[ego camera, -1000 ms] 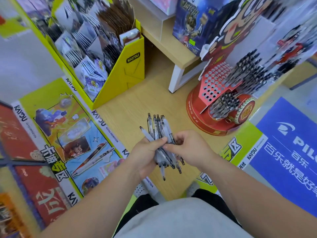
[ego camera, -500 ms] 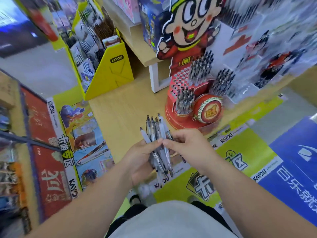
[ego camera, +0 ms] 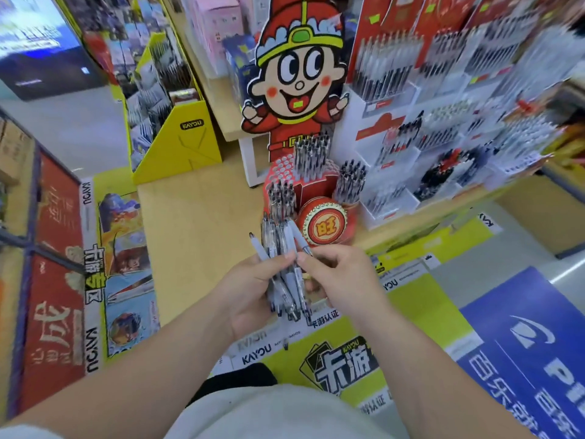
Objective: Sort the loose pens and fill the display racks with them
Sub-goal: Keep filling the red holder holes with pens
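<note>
Head view — A: where are the pens?
B: In the left grip point(ego camera: 250, 286). Its fingers are clamped round a fanned bundle of pens point(ego camera: 286, 274), held near the front edge of the tabletop point(ego camera: 196, 223), just in front of the red display rack point(ego camera: 316, 191).
A: And the right side?
B: The right grip point(ego camera: 338, 280) has thumb and forefinger pinched on 1 pen point(ego camera: 297, 237) at the bundle's right edge. Reads as singling it out. The fan lets each barrel come off alone.
A: Rack state?
B: 3 clusters of pens stand in it, with empty holes point(ego camera: 285, 167) on the upper left tier. Likely target. Holding the bundle close keeps the transfer short.
A: Risk?
B: Pulling 1 pen out of a loose clamp could drag its neighbours. The shelves behind are blurred, can't read them.
</note>
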`<control>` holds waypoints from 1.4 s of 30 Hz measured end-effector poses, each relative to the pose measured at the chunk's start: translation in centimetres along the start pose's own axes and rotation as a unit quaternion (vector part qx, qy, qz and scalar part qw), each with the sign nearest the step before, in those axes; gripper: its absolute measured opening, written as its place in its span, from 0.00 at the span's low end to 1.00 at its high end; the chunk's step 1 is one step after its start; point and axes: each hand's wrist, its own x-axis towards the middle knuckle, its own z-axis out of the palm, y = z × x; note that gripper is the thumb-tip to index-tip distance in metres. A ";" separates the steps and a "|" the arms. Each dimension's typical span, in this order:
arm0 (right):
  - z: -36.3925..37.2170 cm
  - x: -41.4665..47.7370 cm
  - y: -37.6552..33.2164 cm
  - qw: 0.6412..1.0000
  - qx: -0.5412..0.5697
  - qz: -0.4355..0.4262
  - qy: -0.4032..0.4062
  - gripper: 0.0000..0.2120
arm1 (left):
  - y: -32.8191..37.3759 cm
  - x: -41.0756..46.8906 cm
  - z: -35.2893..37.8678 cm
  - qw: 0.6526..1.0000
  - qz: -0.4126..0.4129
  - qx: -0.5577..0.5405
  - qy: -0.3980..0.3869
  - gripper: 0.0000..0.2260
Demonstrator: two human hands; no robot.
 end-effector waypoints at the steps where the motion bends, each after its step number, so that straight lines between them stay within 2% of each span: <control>1: -0.4 0.2 -0.2 1.000 0.001 0.002 -0.001 0.10 | 0.3 0.3 0.4 1.000 0.007 0.001 0.000 0.15; 6: -2.1 2.5 -1.8 0.999 -0.033 -0.004 -0.032 0.09 | 2.1 2.7 2.1 0.999 0.037 -0.012 0.031 0.11; 12: -5.1 6.3 -4.4 0.996 -0.014 0.030 -0.078 0.12 | 5.5 6.9 2.4 0.997 0.046 -0.004 0.061 0.08; 15: -7.0 8.8 -5.5 0.999 0.000 0.028 -0.038 0.15 | 7.4 9.0 2.4 0.996 0.044 -0.003 0.077 0.11; 19: -9.2 11.7 -6.3 1.000 0.018 0.018 0.010 0.06 | 9.8 11.4 2.5 0.994 0.040 -0.012 0.101 0.20; 27: -12.8 16.5 -6.4 0.992 0.105 -0.032 0.068 0.03 | 11.4 14.6 3.8 0.985 0.063 -0.049 0.154 0.13; 32: -16.1 20.5 -6.2 0.995 0.091 -0.036 0.018 0.05 | 10.9 15.7 5.4 0.966 0.091 -0.076 0.228 0.15; 35: -17.9 22.4 -6.8 0.994 0.089 -0.051 -0.033 0.08 | 10.2 16.2 7.0 0.953 0.110 -0.101 0.264 0.27; 36: -18.4 23.0 -6.9 0.993 0.090 -0.054 -0.046 0.08 | 10.0 16.4 7.6 0.948 0.116 -0.111 0.273 0.28; 38: -19.3 24.2 -7.0 0.992 0.086 -0.060 -0.066 0.05 | 9.5 16.7 8.8 0.939 0.134 -0.132 0.288 0.25; 42: -20.7 25.9 -7.1 0.989 0.024 -0.101 -0.109 0.09 | 8.5 16.8 11.0 0.917 0.156 -0.161 0.330 0.16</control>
